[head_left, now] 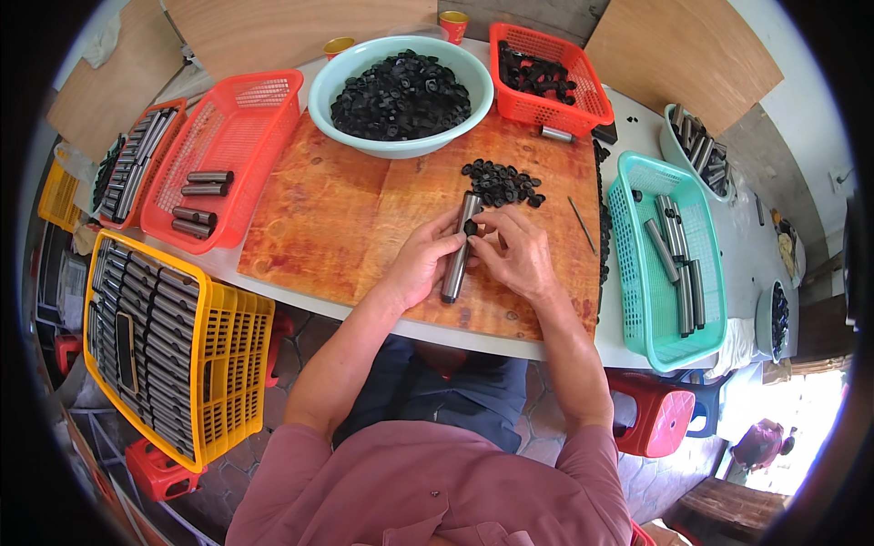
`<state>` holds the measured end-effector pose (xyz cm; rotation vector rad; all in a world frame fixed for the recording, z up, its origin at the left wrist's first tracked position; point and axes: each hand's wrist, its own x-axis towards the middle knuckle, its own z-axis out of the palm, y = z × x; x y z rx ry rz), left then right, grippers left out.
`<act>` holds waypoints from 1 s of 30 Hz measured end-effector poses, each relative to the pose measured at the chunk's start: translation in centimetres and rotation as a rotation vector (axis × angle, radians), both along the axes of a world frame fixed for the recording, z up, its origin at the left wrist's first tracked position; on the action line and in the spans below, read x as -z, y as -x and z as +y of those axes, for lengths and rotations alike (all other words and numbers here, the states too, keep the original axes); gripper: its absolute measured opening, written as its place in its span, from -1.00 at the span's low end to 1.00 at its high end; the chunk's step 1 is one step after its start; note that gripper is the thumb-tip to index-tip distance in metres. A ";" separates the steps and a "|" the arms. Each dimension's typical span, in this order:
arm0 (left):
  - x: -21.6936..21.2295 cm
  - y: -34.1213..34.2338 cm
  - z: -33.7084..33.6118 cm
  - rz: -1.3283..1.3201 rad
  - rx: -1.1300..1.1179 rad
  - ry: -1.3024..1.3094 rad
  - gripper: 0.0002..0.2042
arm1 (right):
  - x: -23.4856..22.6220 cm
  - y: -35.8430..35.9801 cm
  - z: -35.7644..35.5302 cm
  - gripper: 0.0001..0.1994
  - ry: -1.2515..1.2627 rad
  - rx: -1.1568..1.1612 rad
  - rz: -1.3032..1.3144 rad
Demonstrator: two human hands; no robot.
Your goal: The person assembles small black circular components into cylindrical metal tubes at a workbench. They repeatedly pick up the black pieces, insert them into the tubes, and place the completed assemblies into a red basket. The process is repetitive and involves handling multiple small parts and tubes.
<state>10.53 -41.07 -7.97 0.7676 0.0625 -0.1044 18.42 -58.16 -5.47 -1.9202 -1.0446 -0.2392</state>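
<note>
A mauve shirt (428,482) lies nearest. The left hand (424,259) clasps a steel cylinder (457,274) between thumb and fingers; the right hand (517,255), fingers curled, has thumb and forefinger at a small black piece (471,227) on it, whether pinching I cannot tell. Both forearms (353,356) angle inward. Above the wooden board (319,218), the cylinder's long axis runs near to far, far end leaning right.
</note>
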 end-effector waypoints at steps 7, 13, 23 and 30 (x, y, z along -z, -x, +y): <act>-0.1 -0.1 -0.4 0.021 -0.033 0.004 -0.57 | 0.0 0.1 -0.3 -0.76 0.046 0.036 -0.287; -0.6 0.0 -0.6 0.024 -0.095 -0.175 -0.69 | 0.6 0.4 0.1 -0.81 -0.002 0.024 -0.317; -0.6 -0.4 -0.2 0.063 0.004 -0.229 -0.73 | 0.2 0.1 -0.7 -0.66 -0.060 0.147 0.007; -1.7 -0.1 -1.4 0.080 0.035 -0.420 -0.70 | 0.4 -0.7 -0.5 -0.68 -0.179 0.030 0.474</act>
